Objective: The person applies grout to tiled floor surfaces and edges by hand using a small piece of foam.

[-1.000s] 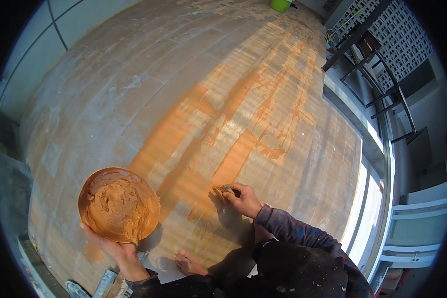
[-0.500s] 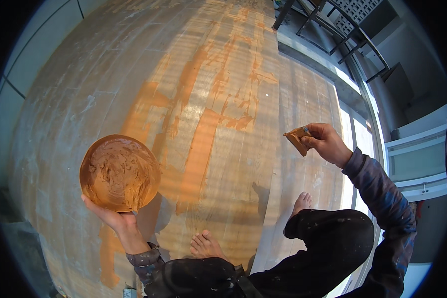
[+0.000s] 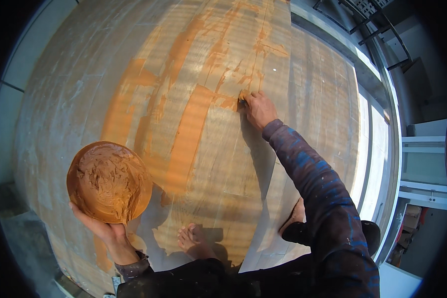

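The right hand [image 3: 260, 110] has swung from being raised out to the right and now reaches far across the plank-patterned floor [image 3: 223, 164]. Its fingers are pinched together on a small flat spreader [image 3: 242, 97], mostly hidden behind them and coated in orange paste where it shows. The spreader is at the right end of a short orange smear [image 3: 224, 102], just right of the far end of a long orange strip [image 3: 188, 134]. Whether its edge touches the planks is hard to tell. The work has thus moved away from the near end of the strip, where the spreader was a second ago.

The left hand [image 3: 102, 229] is clamped on the near side of a round bowl [image 3: 72, 191], its fingers partly hidden underneath. The bowl, held up at the left, tips slightly toward the near side and holds plenty of thick orange-brown paste [image 3: 109, 174]. One bare foot [image 3: 191, 238] stands on the floor near the middle, to the right of the bowl.
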